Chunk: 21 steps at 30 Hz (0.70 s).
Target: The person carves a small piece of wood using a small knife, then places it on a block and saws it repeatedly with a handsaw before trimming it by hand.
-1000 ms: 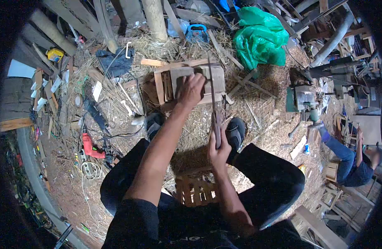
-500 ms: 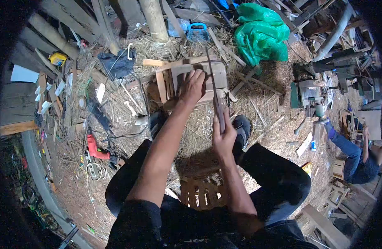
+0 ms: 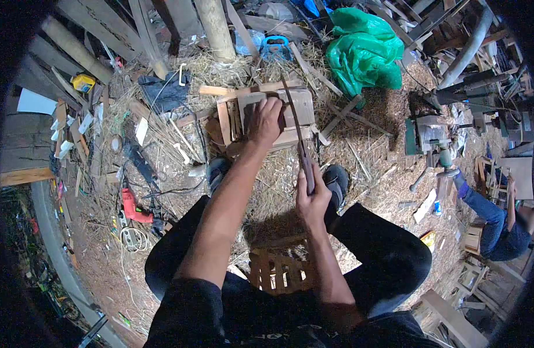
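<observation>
My right hand (image 3: 311, 194) is closed around the dark handle of a long, thin-bladed saw (image 3: 294, 113). Its blade appears nearly edge-on and points away from me across the right part of a wooden block (image 3: 303, 107). My left hand (image 3: 264, 123) presses on top of this block, left of the blade, with the fingers bent over it. How the fingertips grip is partly hidden. Under and around the block are wooden pieces forming a low support (image 3: 225, 123), between my feet and just beyond them.
A green plastic bag (image 3: 365, 52) and a blue-handled item (image 3: 275, 47) lie beyond the block. A red power drill (image 3: 133, 206) with cords is on the left. Wood scraps and shavings cover the ground. Another person (image 3: 502, 223) sits at far right, near a machine (image 3: 432, 136).
The saw has come slightly toward me, and its tip has shifted a little left. My left hand stays on the block; the whole view has shifted slightly.
</observation>
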Each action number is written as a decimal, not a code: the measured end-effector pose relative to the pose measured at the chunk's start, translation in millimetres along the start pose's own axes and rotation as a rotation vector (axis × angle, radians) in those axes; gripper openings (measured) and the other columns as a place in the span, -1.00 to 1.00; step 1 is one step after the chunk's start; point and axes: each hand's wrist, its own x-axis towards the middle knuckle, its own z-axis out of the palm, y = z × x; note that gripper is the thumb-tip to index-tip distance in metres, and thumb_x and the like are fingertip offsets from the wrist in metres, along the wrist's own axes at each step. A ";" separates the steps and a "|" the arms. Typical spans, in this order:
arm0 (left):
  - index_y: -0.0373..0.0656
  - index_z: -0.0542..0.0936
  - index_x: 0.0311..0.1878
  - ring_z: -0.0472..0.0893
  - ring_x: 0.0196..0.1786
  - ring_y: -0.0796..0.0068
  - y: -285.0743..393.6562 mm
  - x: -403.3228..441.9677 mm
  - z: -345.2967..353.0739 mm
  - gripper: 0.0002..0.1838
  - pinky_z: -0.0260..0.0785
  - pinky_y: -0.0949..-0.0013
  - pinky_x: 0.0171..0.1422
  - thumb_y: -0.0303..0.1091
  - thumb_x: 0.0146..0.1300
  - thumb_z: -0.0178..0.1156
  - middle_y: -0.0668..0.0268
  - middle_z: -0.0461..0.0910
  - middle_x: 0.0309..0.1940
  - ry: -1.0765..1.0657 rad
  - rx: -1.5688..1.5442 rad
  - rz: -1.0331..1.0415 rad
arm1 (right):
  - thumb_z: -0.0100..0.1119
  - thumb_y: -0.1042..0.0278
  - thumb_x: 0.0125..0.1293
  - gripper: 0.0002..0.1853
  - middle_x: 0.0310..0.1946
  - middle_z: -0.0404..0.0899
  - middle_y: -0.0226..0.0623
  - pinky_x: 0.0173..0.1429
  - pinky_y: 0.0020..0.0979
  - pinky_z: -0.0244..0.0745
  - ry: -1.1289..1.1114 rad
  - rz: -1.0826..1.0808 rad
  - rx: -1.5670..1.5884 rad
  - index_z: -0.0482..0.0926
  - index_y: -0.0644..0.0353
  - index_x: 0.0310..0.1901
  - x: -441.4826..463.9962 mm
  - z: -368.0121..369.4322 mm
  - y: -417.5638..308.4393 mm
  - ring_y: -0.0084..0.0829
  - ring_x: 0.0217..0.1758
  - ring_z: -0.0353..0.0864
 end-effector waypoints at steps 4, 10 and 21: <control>-0.17 0.52 -0.10 0.45 0.12 0.17 10.4 -13.3 -8.6 -0.74 0.25 0.07 0.21 -0.51 0.09 0.09 0.23 0.50 -0.02 -0.065 0.080 0.066 | 0.21 0.38 0.34 -0.57 -0.39 0.67 -0.08 -0.29 -0.48 0.51 0.114 -0.194 0.065 0.48 0.39 0.19 -22.2 0.9 19.8 -0.65 -0.40 0.57; -0.18 0.52 -0.08 0.45 0.12 0.18 1.1 -18.8 -4.3 -0.74 0.26 0.09 0.23 -0.48 0.14 0.07 0.23 0.49 -0.01 -0.082 0.112 0.093 | 0.21 0.38 0.34 -0.59 -0.44 0.65 -0.07 -0.31 -0.49 0.50 0.022 -0.128 -0.036 0.49 0.37 0.17 24.8 12.6 -17.3 -0.65 -0.44 0.53; -0.20 0.54 -0.06 0.46 0.12 0.18 8.9 -6.7 -12.3 -0.71 0.21 0.06 0.26 -0.51 0.11 0.09 0.22 0.49 0.00 -0.072 0.064 0.066 | 0.17 0.32 0.38 -0.65 -0.41 0.64 0.01 -0.43 -0.41 0.47 0.119 -0.246 0.001 0.53 0.24 0.15 4.8 12.0 15.2 -0.56 -0.52 0.59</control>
